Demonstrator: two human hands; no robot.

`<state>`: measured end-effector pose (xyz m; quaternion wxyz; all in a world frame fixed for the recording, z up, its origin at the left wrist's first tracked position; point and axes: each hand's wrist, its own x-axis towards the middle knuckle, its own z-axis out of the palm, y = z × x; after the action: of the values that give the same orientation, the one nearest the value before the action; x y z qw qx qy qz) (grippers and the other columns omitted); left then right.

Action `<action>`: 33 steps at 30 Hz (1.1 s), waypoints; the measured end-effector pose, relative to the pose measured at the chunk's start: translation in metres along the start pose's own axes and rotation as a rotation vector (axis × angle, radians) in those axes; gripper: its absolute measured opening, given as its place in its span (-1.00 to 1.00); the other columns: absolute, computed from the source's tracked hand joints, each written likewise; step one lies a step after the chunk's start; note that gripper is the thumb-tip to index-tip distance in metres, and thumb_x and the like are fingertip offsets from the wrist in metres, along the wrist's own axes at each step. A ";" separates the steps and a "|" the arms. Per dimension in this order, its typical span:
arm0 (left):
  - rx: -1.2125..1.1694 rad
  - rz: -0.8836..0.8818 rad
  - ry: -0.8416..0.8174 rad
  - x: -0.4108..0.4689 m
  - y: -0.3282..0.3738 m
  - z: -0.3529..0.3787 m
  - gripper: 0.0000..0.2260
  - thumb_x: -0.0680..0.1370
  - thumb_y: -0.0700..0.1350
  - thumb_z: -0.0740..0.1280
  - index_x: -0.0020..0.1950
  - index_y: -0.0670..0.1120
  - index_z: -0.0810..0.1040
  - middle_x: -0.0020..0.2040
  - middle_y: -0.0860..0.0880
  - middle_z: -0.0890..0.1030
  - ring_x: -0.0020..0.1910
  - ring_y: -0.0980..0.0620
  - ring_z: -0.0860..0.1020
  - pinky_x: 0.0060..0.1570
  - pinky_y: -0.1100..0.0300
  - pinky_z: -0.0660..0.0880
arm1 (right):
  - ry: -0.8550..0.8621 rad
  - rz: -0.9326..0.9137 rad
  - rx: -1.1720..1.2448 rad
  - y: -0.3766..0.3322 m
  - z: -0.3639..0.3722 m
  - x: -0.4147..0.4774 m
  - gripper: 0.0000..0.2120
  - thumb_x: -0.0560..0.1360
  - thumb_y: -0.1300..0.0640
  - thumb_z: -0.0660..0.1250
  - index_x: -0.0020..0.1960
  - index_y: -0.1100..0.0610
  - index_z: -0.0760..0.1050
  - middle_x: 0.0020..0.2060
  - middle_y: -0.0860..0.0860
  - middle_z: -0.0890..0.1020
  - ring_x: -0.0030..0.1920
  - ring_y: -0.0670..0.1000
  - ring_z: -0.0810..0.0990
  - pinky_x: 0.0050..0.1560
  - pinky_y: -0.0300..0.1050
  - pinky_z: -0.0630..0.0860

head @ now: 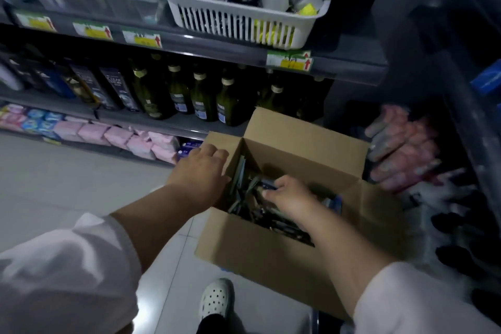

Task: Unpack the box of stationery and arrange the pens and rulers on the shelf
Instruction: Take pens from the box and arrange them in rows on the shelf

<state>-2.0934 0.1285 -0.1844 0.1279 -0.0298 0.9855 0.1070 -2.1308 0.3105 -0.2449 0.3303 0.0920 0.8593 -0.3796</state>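
Left hand grips the cardboard box rim; right hand, inside it, pinches a blue item.

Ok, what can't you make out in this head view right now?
Head view:
- Box contents: dark jumble, pens versus rulers unclear.
- Item the right hand pinches: blurred, partly covered by fingers.
- Left hand grip: fingertips hidden over the box edge.
- Right-side shelf goods: dim and blurred.
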 end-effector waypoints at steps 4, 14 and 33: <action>0.014 0.001 -0.022 0.042 -0.023 0.035 -0.55 0.56 0.01 0.24 0.42 -0.07 0.28 0.36 -0.11 0.37 0.30 -0.15 0.36 0.22 -0.05 0.40 | -0.040 0.113 0.041 0.006 0.032 0.061 -0.44 0.52 -0.02 0.36 0.43 0.17 0.30 0.32 0.10 0.47 0.25 0.14 0.47 0.10 -0.11 0.40; -0.067 0.077 -0.018 0.092 -0.050 0.097 -0.51 0.59 0.09 0.13 0.47 -0.08 0.19 0.39 -0.12 0.33 0.29 -0.17 0.35 0.25 -0.05 0.37 | -0.174 0.225 0.122 0.028 0.099 0.151 -0.76 0.40 0.07 0.41 0.05 0.08 0.54 0.01 0.05 0.63 0.02 0.12 0.60 0.14 0.00 0.54; -0.101 0.109 -0.071 0.095 -0.053 0.100 -0.45 0.62 0.11 0.07 0.55 -0.06 0.01 0.46 -0.09 0.25 0.38 -0.10 0.29 0.35 0.05 0.29 | -0.182 0.172 0.852 0.017 0.107 0.179 -0.67 0.44 0.35 0.38 0.19 0.17 0.55 -0.04 0.20 0.68 -0.15 0.16 0.68 -0.32 -0.07 0.59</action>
<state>-2.1560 0.0955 -0.3142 0.1552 0.0211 0.9739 0.1641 -2.2072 0.2297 -0.4216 0.3677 0.2571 0.5827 -0.6776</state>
